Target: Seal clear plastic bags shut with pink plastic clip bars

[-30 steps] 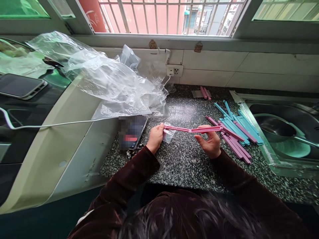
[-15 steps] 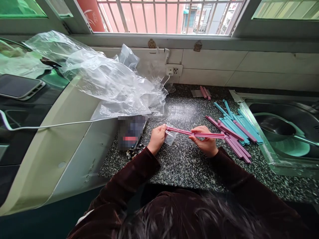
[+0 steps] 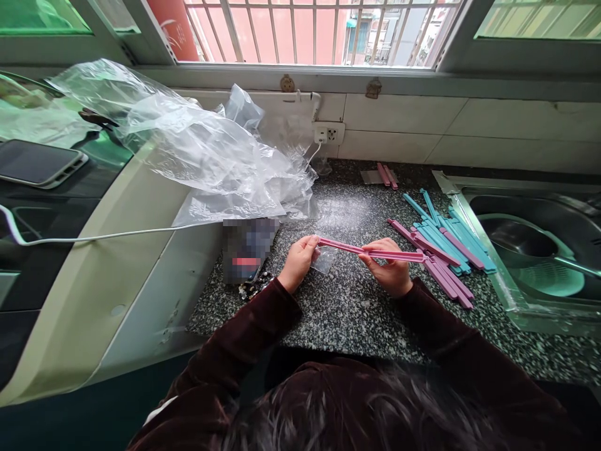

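Between both hands stretches a pink bag clip (image 3: 397,255), unfolded into one long, narrow strip and held just above the counter. My left hand (image 3: 299,258) pinches its left end between thumb and fingers. Around its middle, the fingertips of my right hand (image 3: 389,269) are closed on it. A small clear plastic bag (image 3: 323,262) lies under the strip beside my left hand. To the right of my right hand is a loose pile of pink clips (image 3: 444,275) and blue clips (image 3: 429,228).
Large crumpled plastic sheeting (image 3: 220,156) spreads over the back left. A phone-like object, partly blurred (image 3: 248,250), lies left of my left hand. Two pink clips (image 3: 387,176) rest near the wall. A sink (image 3: 504,300) with a pan (image 3: 516,235) is at right; a white cable (image 3: 107,233) crosses at left.
My left hand has shifted slightly right and its fingers have changed their pinch at the clip's end. The small bag shows a little more freely. My right hand is nearly still.
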The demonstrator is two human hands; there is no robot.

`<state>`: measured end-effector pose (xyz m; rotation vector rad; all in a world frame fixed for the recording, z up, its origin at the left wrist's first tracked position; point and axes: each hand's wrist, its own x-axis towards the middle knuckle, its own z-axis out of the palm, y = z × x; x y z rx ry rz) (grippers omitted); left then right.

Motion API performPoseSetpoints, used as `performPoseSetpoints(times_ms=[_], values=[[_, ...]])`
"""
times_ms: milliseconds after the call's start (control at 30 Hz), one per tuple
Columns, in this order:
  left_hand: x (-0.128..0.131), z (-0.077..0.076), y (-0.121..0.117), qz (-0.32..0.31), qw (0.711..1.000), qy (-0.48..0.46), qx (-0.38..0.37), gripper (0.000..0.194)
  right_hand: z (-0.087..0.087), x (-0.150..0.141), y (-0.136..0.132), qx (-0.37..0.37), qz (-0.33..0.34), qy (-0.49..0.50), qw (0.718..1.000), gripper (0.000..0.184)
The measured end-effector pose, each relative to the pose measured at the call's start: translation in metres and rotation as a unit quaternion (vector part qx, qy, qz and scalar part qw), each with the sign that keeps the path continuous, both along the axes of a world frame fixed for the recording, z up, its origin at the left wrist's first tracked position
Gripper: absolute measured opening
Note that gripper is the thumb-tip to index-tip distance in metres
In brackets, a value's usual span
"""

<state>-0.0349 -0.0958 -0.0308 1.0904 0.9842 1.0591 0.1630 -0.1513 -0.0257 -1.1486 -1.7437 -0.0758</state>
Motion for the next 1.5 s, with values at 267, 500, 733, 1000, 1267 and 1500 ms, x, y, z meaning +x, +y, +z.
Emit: performPoseSetpoints(times_ms=[267, 500, 733, 1000, 1267, 1500], values=[[0.001, 0.003, -0.004, -0.074, 0.997, -0.02, 0.013, 0.028, 0.004, 0.006, 0.0, 0.019, -0.059, 0.031, 0.998, 0.006], [0.003, 0.006, -0.012, -0.123, 0.99, -0.065, 0.021, 0.032, 0.002, 0.005, 0.003, 0.045, -0.063, 0.024, 0.997, 0.007], [0.007, 0.006, -0.014, -0.1, 0.991, -0.088, -0.018, 0.036, 0.007, -0.008, -0.003, 0.007, -0.034, 0.009, 0.999, 0.006], [0.008, 0.008, -0.013, -0.102, 0.989, -0.098, -0.039, 0.038, 0.007, -0.009, -0.007, -0.001, -0.03, 0.008, 1.0, 0.006], [0.009, 0.007, -0.011, -0.094, 0.988, -0.112, -0.058, 0.04, 0.003, -0.01, -0.006, 0.009, -0.006, 0.006, 1.0, 0.007], [0.008, 0.008, -0.011, -0.095, 0.986, -0.115, -0.073, 0.036, 0.002, -0.011, -0.007, -0.005, -0.002, 0.003, 1.0, 0.006]])
